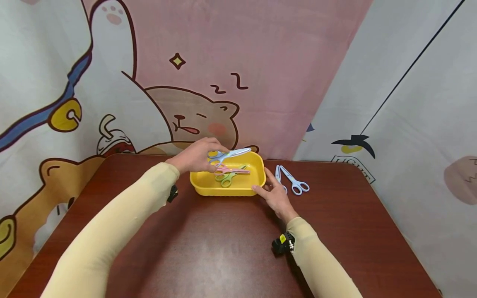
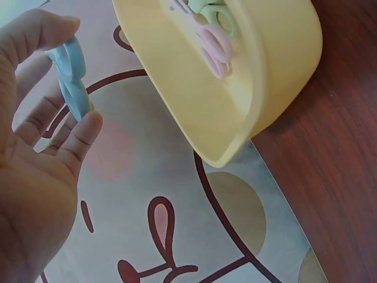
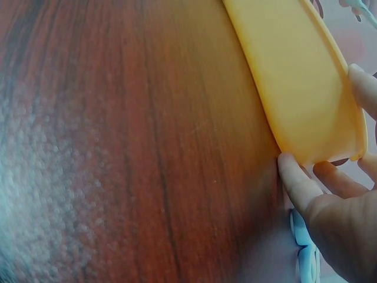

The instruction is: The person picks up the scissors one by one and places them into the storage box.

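Note:
My left hand (image 1: pixel 197 156) pinches the handles of light blue scissors (image 1: pixel 232 153) above the yellow tray (image 1: pixel 223 191), their blades toward the right. In the left wrist view, thumb and fingers press the blue handles (image 2: pixel 73 76) from both sides. Inside the tray lie pink scissors (image 1: pixel 238 171) crossing over green scissors (image 1: pixel 226 180). My right hand (image 1: pixel 276 198) holds the tray's near right corner, thumb at the front and fingers on the end wall. In the right wrist view the fingertips touch the tray's wall (image 3: pixel 300 88).
Beside my right hand, light blue scissors (image 1: pixel 297 184) lie on the brown table (image 1: pixel 223 236). Another blue pair (image 1: pixel 277 173) is partly hidden by the hand. A cartoon-print cloth (image 1: pixel 290 62) hangs behind the table's back edge.

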{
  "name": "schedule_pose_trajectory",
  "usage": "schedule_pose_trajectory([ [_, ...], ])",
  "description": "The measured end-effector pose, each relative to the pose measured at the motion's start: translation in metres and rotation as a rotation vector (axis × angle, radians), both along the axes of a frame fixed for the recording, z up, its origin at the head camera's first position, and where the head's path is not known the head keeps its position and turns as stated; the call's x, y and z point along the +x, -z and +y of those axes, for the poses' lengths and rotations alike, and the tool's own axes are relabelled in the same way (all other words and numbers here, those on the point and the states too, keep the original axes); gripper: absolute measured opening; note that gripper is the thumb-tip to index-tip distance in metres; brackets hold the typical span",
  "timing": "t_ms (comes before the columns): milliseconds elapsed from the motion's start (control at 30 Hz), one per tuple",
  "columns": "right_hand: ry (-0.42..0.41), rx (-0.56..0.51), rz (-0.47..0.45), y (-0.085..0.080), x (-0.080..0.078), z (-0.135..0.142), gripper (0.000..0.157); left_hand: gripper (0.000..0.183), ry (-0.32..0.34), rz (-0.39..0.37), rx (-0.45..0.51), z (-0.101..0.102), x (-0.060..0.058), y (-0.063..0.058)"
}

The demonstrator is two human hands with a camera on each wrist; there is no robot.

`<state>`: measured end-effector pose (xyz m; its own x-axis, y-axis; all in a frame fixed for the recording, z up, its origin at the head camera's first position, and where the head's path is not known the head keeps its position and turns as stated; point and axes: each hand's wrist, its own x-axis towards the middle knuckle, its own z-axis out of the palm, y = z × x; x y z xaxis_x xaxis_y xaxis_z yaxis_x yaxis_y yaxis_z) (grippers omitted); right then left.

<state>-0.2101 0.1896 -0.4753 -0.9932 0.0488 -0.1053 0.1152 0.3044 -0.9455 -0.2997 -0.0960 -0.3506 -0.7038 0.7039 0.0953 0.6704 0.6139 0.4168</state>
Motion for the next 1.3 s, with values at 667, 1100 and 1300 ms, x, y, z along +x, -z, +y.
schedule_pose_trajectory([
  [667,0.004,0.002,-0.001,-0.002,0.001,-0.001,0.088,0.057,0.025,-0.066,-0.072,0.024,-0.011,0.009],
  [1100,0.000,-0.039,-0.001,-0.002,0.002,-0.001,0.088,0.050,0.041,-0.070,-0.165,0.034,-0.021,0.013],
  [1300,-0.002,-0.024,0.002,-0.003,0.003,-0.002,0.087,0.051,0.032,-0.108,-0.186,0.037,-0.024,0.015],
])
